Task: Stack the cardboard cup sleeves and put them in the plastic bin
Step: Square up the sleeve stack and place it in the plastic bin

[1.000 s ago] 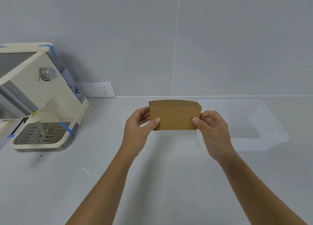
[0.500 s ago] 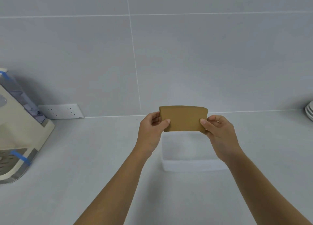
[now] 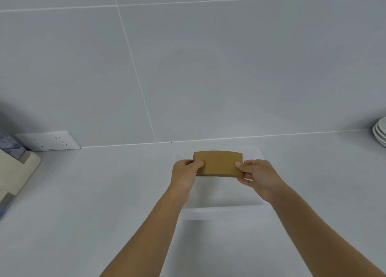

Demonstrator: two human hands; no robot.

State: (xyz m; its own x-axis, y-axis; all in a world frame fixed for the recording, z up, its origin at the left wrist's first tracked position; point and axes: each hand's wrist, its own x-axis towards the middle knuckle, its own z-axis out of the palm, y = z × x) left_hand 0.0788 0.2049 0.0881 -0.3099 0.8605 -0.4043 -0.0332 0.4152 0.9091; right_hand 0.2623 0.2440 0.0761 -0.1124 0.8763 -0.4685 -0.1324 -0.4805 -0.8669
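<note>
A flat stack of brown cardboard cup sleeves [image 3: 219,163] is held between both hands over the clear plastic bin [image 3: 223,213]. My left hand [image 3: 184,175] pinches the stack's left end, thumb on the front face. My right hand [image 3: 258,177] pinches the right end the same way. The stack sits level with the bin's far part, inside its outline as seen from the head view. The bin stands on the white counter near the wall; its bottom is partly hidden by my hands and forearms.
A cream coffee machine [image 3: 14,172] stands at the left edge. A white wall socket strip [image 3: 49,140] is behind it. Stacked white plates [image 3: 380,131] sit at the far right. A grey tiled wall rises behind the counter.
Both hands carried the sleeve stack rightward from beside the bin to over it, then lowered it toward the bin. The view shifted right, pushing the coffee machine to the edge.
</note>
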